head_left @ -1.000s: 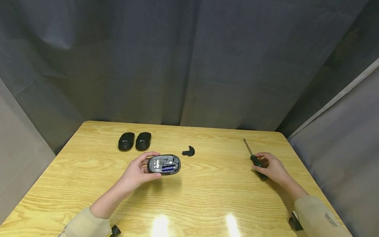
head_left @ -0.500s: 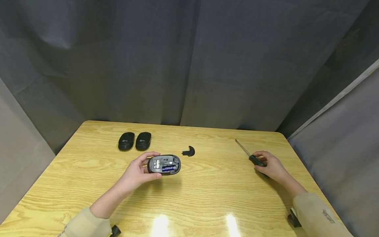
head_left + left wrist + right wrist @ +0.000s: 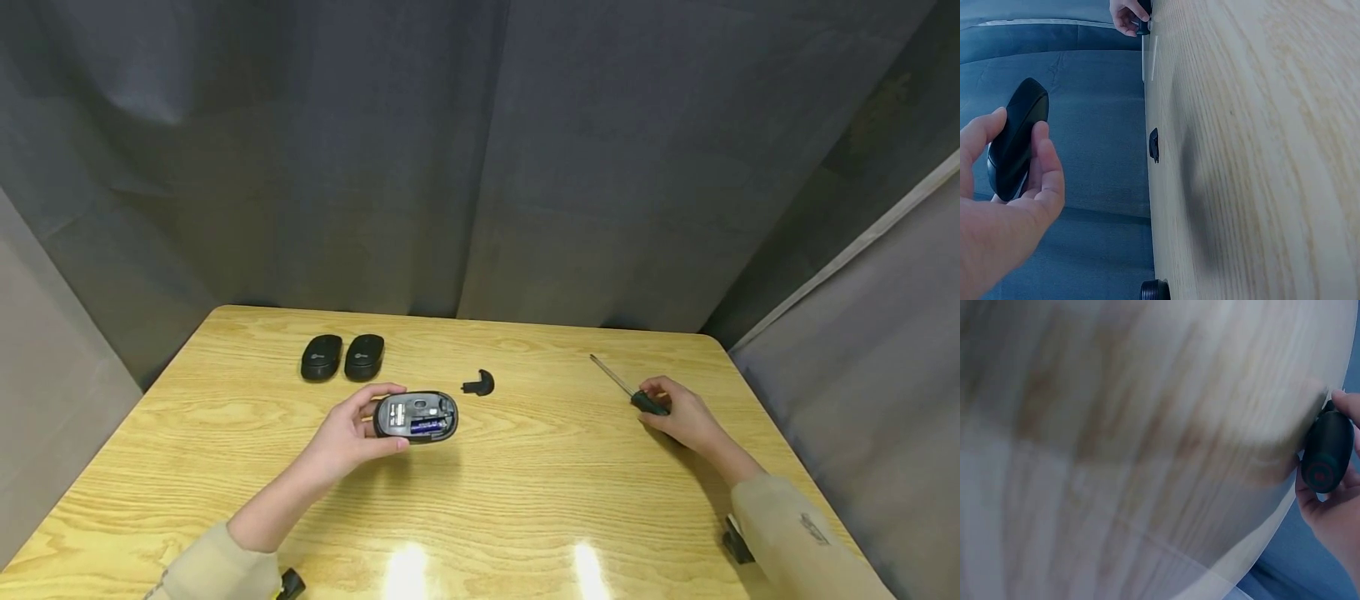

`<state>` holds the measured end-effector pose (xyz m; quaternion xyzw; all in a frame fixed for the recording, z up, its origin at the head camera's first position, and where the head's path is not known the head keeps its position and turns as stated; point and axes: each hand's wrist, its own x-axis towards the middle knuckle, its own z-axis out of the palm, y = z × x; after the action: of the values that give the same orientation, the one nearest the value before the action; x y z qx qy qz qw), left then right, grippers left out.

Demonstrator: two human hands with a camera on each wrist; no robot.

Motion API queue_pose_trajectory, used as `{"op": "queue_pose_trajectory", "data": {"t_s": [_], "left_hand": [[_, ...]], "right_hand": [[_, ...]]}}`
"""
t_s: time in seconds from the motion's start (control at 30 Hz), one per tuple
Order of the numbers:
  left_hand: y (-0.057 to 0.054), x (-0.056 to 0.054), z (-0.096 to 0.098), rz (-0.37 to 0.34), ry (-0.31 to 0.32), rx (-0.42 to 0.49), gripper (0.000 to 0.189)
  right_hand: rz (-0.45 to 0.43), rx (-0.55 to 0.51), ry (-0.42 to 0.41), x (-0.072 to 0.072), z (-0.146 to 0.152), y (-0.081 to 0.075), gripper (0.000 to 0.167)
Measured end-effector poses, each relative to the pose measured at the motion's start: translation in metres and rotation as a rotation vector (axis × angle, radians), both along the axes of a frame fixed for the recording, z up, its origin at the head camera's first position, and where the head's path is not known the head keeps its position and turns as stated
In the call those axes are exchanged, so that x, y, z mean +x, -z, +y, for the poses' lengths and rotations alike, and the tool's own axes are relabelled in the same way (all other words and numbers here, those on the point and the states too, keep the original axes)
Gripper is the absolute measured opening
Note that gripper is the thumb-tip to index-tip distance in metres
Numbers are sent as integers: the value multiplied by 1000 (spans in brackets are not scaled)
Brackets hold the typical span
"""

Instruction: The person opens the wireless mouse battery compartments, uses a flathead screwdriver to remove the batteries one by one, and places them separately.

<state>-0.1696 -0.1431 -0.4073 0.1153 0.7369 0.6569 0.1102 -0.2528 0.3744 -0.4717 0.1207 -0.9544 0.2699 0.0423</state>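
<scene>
My left hand (image 3: 343, 433) grips a black computer mouse (image 3: 399, 417) by its left end, fingers along one side and thumb along the other. Its underside faces up, with the battery bay uncovered and a blue battery (image 3: 427, 426) inside. The left wrist view shows the mouse's dark shell (image 3: 1017, 137) held above the table. Over at the right, my right hand (image 3: 686, 419) pinches the dark green handle (image 3: 648, 403) of a screwdriver, whose metal shaft (image 3: 611, 375) points to the back left. The handle's rounded end (image 3: 1322, 475) shows in the right wrist view.
A small black battery cover (image 3: 478, 383) lies on the wooden table (image 3: 525, 483) behind the held mouse. Two more black mice, one left (image 3: 322, 357) and one right (image 3: 364, 357), stand side by side at the back left. Dark curtains (image 3: 480, 167) hang behind the table.
The screwdriver has swung so that its tip moved to the left, and my right hand has shifted slightly with it. My left hand and the mouse in it stay put.
</scene>
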Motion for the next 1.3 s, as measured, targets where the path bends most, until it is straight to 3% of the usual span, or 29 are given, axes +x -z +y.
{"op": "queue_pose_trajectory", "data": {"t_s": [0.6,1.1,1.3], "left_hand": [[2,1,-1,-18,31,23,71],[4,1,-1,-4,50,19,70],[2,1,1,-17,83,105,70]], "right_hand": [[-15,31,52,-7,1,-1,34],[-17,-24,3,-4,-7,-22,34],[-1,-15,-35,-3,-15,-32,35]]}}
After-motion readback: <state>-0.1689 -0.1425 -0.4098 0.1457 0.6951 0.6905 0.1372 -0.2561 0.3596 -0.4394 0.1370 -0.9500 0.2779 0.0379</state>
